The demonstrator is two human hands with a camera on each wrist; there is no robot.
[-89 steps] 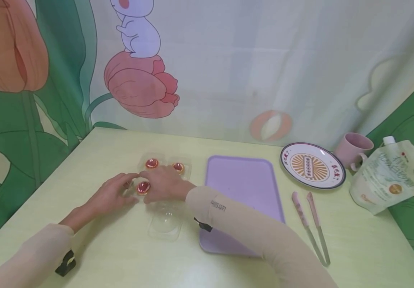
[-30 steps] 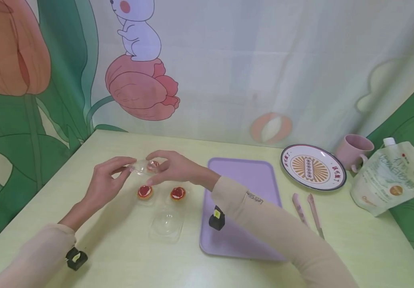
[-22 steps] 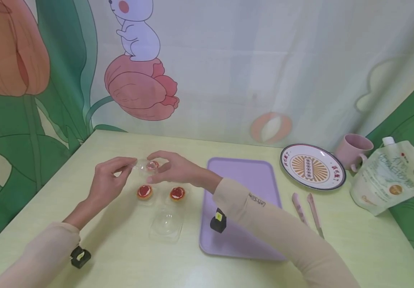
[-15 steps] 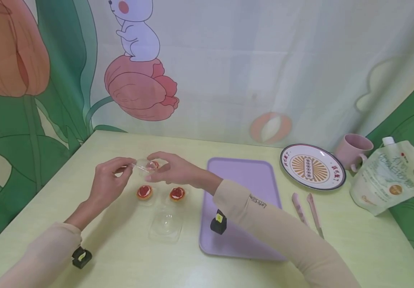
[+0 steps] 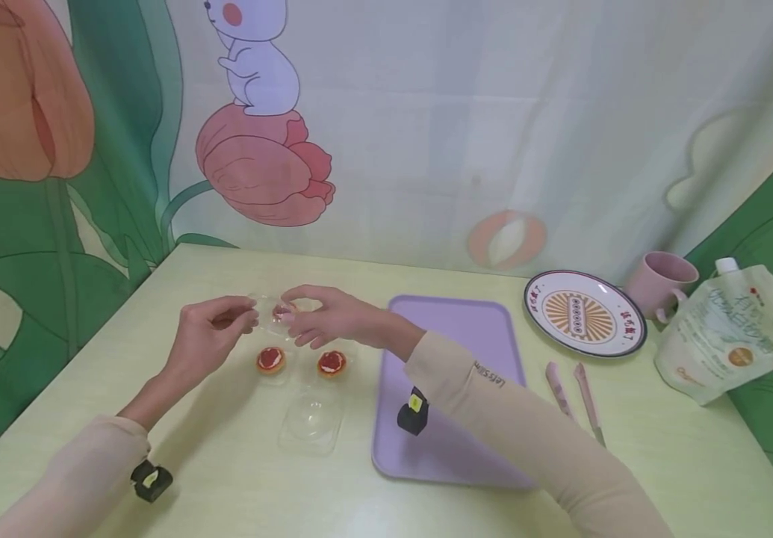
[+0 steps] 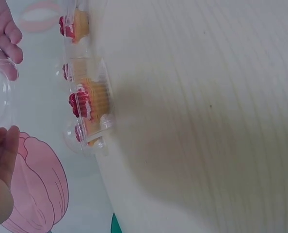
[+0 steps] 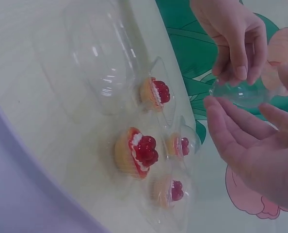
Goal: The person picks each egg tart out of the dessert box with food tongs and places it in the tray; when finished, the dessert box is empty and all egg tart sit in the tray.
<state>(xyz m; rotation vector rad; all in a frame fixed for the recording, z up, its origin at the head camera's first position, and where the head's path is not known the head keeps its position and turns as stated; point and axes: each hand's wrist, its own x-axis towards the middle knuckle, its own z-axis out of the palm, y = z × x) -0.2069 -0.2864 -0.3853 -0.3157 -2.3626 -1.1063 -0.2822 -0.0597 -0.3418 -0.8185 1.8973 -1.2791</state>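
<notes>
Above the table, my left hand point(image 5: 211, 336) pinches the edge of a clear plastic dome lid point(image 7: 243, 94) between thumb and fingers. My right hand point(image 5: 342, 317) meets the lid's other side, its fingers extended and slightly bent. Below the hands, a small tart point(image 5: 269, 360) with red topping and white cream sits uncovered in clear packaging. A second uncovered tart point(image 5: 331, 363) stands to its right. Farther back, two more tarts, one of them at the right hand's far side point(image 7: 168, 191), are under clear domes. Another clear dome point(image 5: 312, 418) lies vacant in front.
A purple tray point(image 5: 453, 329) lies right of the tarts, under the right forearm. Beyond it are two pink-handled knives point(image 5: 561, 388), a patterned plate point(image 5: 584, 312), a pink mug point(image 5: 655, 284) and a white-green spouted pouch point(image 5: 729, 329). A printed curtain point(image 5: 426, 149) hangs behind the table.
Both hands have risen and moved back from the packaging with a clear lid, and the front tarts show uncovered. Over the last half second, the right hand's fingers have shifted along the lid.
</notes>
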